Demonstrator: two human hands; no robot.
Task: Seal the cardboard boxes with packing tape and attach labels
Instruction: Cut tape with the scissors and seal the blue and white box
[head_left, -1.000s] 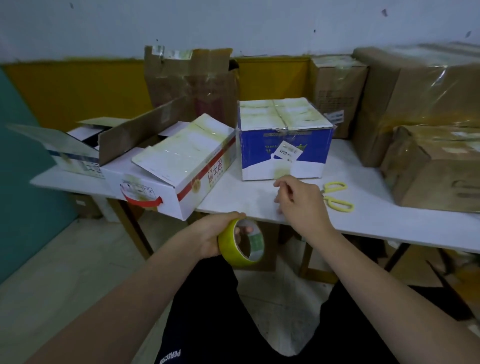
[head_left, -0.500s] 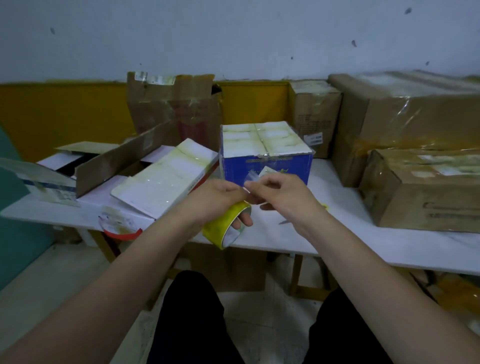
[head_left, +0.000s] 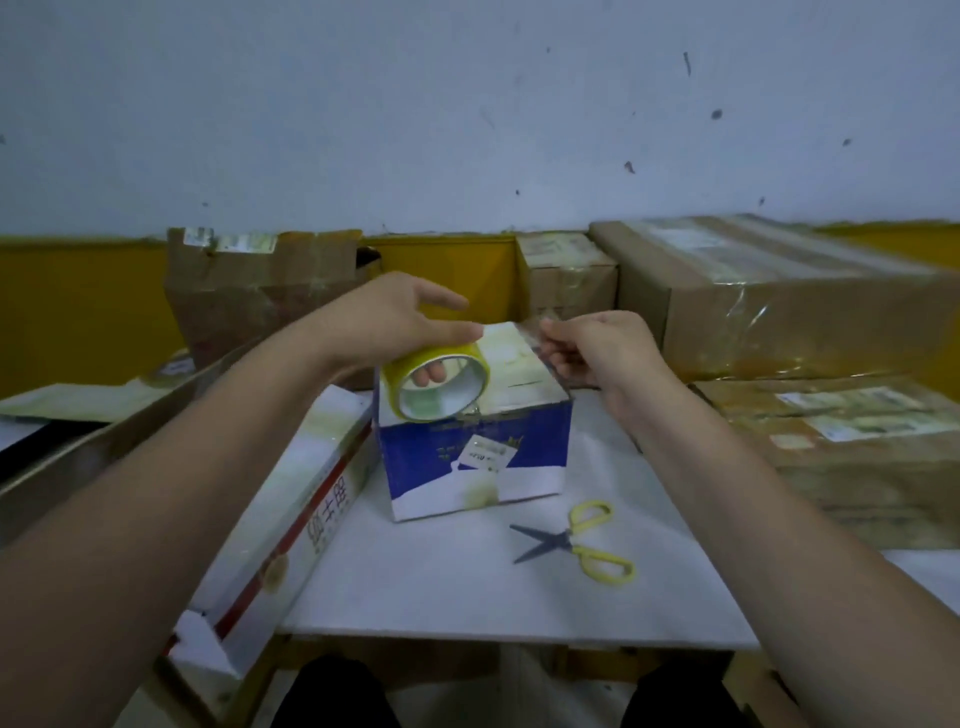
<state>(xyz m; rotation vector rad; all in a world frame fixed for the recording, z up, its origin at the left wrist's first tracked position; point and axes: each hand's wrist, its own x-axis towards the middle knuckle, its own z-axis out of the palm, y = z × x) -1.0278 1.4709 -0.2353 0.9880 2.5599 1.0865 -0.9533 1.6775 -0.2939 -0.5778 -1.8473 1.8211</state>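
Gripping the tape roll (head_left: 439, 387) mid-frame, our left hand (head_left: 387, 322) steadies it while our right hand (head_left: 597, 348) pinches the free end above the blue box (head_left: 483, 457); next we likely press it down.

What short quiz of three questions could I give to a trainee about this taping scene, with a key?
1. True or false: the scissors are in the right hand.
2. Which hand holds the tape roll? A) the left hand B) the right hand C) neither
3. Fill in: the tape roll is held over the top of the ___ and white box.

Key
1. False. The scissors lie on the white table, in front of the box, with the blades apart. The right hand pinches the free end of the clear tape.
2. A. A finger shows through the core of the roll.
3. Blue.
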